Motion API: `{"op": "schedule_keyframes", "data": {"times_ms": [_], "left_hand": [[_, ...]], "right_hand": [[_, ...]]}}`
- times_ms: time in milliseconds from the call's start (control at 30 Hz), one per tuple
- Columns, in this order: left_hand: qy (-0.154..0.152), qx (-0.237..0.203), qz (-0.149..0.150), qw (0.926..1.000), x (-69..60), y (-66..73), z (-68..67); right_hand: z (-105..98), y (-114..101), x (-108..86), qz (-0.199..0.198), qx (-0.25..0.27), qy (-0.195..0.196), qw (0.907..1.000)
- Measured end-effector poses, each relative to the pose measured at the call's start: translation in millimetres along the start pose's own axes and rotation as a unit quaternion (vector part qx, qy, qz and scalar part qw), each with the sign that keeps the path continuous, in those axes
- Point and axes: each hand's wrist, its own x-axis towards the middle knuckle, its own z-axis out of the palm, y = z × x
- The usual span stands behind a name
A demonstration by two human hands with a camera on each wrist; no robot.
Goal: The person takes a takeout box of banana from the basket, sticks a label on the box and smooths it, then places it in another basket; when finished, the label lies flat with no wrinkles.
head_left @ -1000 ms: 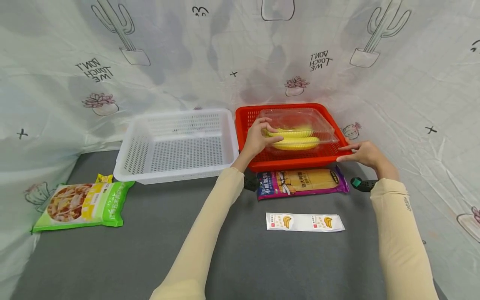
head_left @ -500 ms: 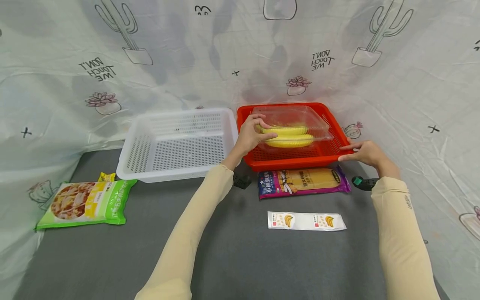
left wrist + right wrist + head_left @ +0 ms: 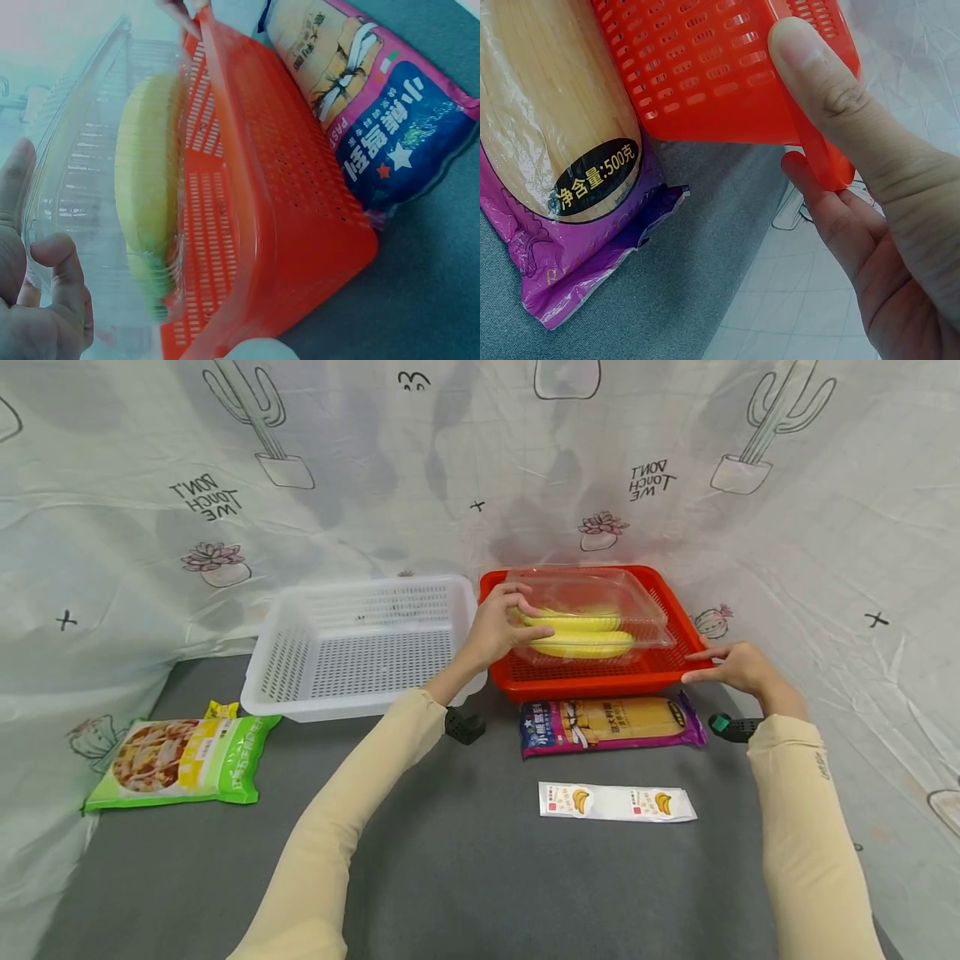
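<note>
The left hand (image 3: 493, 628) pinches the box (image 3: 588, 595), probably light, slippery and crushable, best held by its end edges, while the right hand (image 3: 742, 671) grips the basket (image 3: 592, 684).

In the head view, the left hand (image 3: 497, 625) hides part of the clear container (image 3: 592, 587) and both sleeves (image 3: 804, 827) run off the bottom edge. The right wrist view crops the pasta packet (image 3: 555, 105) and red basket (image 3: 720, 112). The label strip's (image 3: 611, 802) lettering is illegibly small.
</note>
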Motion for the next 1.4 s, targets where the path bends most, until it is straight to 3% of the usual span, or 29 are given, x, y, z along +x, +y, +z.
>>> {"op": "schedule_keyframes", "data": {"times_ms": [533,833,1133,1400], "left_hand": [[0.008,-0.027,0.013,0.9995,-30.0,-2.5,-27.6],[0.024,-0.049,0.005,0.9985,-49.8,5.8,-47.0],[0.024,-0.053,-0.006,0.9983,-72.9,15.1,-69.9],[0.013,-0.07,-0.023,0.9972,-101.1,20.8,-92.1]], "right_hand": [[-1.3,4.5,-0.4,0.027,0.007,-0.016,0.9995],[-1.4,4.0,-0.2,0.025,0.005,-0.015,0.9996],[-2.1,2.2,-0.5,0.02,0.0,-0.005,0.9998],[-0.3,3.0,-0.5,0.014,0.007,-0.004,0.9999]]}}
